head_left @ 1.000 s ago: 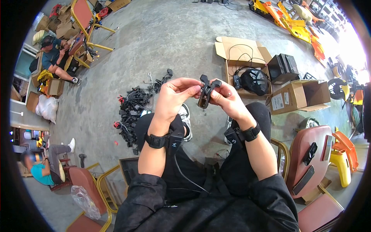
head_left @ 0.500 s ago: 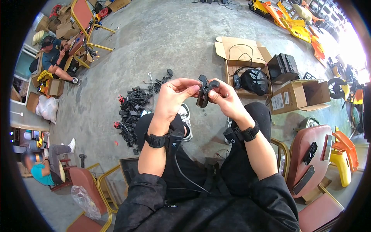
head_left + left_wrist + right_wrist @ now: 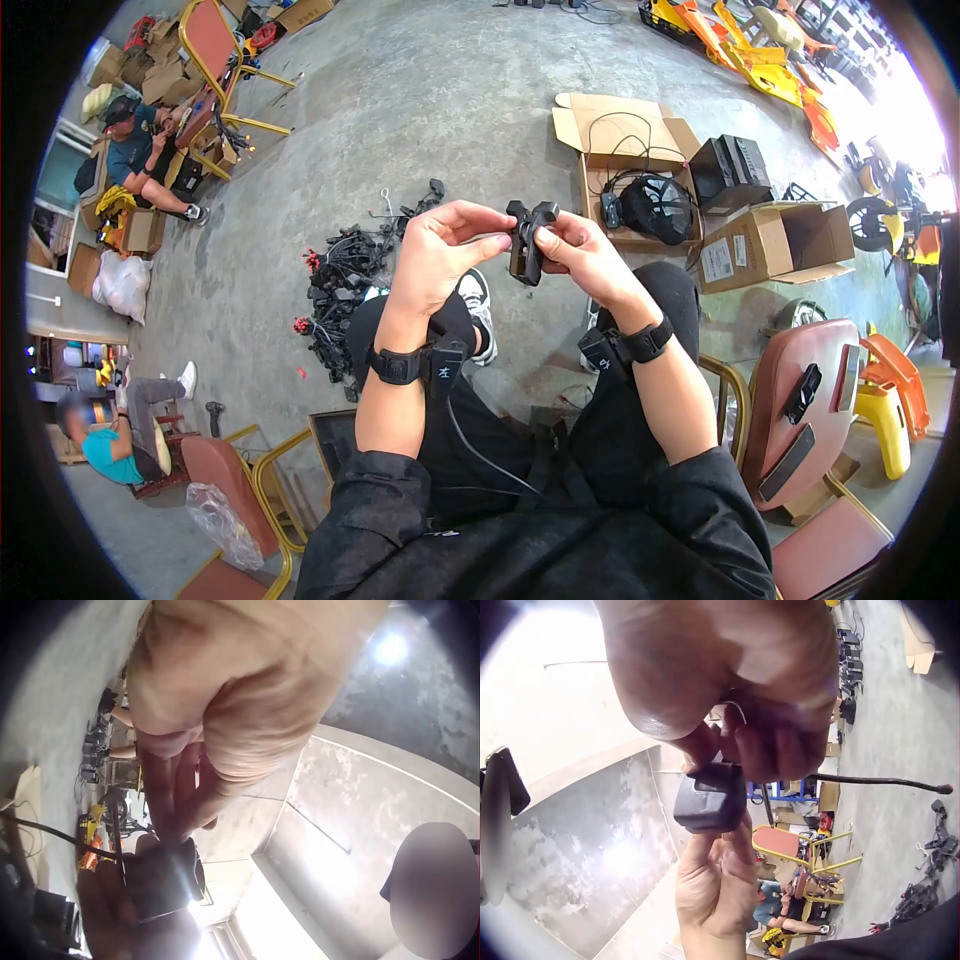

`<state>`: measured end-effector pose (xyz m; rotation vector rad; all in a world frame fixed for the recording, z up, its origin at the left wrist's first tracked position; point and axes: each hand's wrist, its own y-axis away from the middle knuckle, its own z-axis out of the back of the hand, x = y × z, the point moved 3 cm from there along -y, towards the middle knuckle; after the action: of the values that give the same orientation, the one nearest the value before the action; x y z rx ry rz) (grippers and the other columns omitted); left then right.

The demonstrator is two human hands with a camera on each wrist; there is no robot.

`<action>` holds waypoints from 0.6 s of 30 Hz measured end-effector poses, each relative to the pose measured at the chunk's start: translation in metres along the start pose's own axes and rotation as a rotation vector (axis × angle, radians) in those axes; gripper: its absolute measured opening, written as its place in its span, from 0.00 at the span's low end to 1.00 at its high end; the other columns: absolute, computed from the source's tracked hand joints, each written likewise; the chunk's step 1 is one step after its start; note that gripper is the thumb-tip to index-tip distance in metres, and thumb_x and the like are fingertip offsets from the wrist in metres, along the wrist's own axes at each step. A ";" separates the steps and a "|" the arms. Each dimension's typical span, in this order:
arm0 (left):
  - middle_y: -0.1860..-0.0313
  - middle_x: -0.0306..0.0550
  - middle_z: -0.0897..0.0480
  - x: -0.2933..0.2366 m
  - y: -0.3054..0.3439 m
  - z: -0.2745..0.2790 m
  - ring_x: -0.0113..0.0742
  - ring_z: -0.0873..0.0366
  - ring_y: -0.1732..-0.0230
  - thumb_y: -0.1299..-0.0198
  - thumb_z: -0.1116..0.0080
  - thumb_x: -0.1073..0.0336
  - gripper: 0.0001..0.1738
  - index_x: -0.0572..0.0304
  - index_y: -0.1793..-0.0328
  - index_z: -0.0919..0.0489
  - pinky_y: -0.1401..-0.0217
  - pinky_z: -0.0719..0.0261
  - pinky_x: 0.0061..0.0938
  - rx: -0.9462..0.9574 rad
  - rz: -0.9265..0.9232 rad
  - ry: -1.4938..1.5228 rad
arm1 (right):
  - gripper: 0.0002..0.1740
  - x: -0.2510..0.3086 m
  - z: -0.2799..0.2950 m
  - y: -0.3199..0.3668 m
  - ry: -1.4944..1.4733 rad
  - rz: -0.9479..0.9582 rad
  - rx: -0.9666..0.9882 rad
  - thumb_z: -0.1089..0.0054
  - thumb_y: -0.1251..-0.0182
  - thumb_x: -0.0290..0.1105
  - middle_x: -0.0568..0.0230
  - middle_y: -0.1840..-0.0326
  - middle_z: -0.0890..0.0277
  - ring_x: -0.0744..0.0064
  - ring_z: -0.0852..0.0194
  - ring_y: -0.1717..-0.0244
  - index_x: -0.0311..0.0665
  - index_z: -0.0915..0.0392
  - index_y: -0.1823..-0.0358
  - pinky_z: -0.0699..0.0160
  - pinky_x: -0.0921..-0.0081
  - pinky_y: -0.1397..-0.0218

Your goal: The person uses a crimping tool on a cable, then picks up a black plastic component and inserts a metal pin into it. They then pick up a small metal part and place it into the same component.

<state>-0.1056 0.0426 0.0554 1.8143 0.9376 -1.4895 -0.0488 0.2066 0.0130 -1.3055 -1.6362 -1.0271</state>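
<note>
A black plastic part (image 3: 526, 258) with a boxy body and short prongs at its top is held up between both hands, above the floor. My left hand (image 3: 437, 258) pinches its left side between thumb and fingertips. On the opposite side, my right hand (image 3: 588, 262) grips it, with the thumb laid across its front. In the right wrist view the boxy end (image 3: 710, 797) shows smooth and rounded, and a thin black cable (image 3: 885, 781) with a reddish tip sticks out to the side. The left wrist view shows the same dark body (image 3: 161, 879) at the left fingertips.
A pile of black cabled parts (image 3: 345, 290) with red connectors lies on the floor at left. Open cardboard boxes (image 3: 745, 255) stand at right, near a chair (image 3: 800, 410) bearing small black items. Two people sit at far left, one by a chair (image 3: 215, 50).
The black part has turned in the fingers, its prongs now looking closer together and its body facing more toward me. Both hands have shifted very slightly left with it.
</note>
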 end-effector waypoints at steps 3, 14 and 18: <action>0.59 0.50 0.17 -0.001 0.000 0.000 0.32 0.19 0.57 0.49 0.39 0.82 0.12 0.69 0.57 0.22 0.49 0.20 0.24 -0.028 0.007 0.007 | 0.17 0.001 -0.002 0.001 0.037 -0.020 -0.024 0.43 0.33 0.42 0.77 0.67 0.26 0.91 0.38 0.71 0.38 0.26 0.51 0.38 0.87 0.68; 0.68 0.44 0.20 -0.011 0.000 -0.001 0.34 0.19 0.61 0.42 0.43 0.74 0.05 0.66 0.60 0.22 0.55 0.19 0.28 -0.085 -0.106 0.225 | 0.17 0.003 -0.001 0.003 0.003 -0.030 0.025 0.42 0.34 0.40 0.76 0.66 0.26 0.90 0.36 0.69 0.36 0.27 0.50 0.34 0.87 0.64; 0.71 0.40 0.21 0.004 -0.002 0.003 0.27 0.23 0.69 0.37 0.44 0.66 0.09 0.66 0.60 0.23 0.65 0.23 0.23 -0.030 0.029 -0.206 | 0.17 0.004 -0.002 0.004 -0.071 0.026 0.028 0.43 0.33 0.38 0.75 0.64 0.26 0.89 0.34 0.66 0.36 0.28 0.50 0.32 0.86 0.62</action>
<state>-0.1083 0.0415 0.0513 1.6108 0.8245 -1.5995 -0.0454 0.2062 0.0179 -1.3548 -1.6758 -0.9487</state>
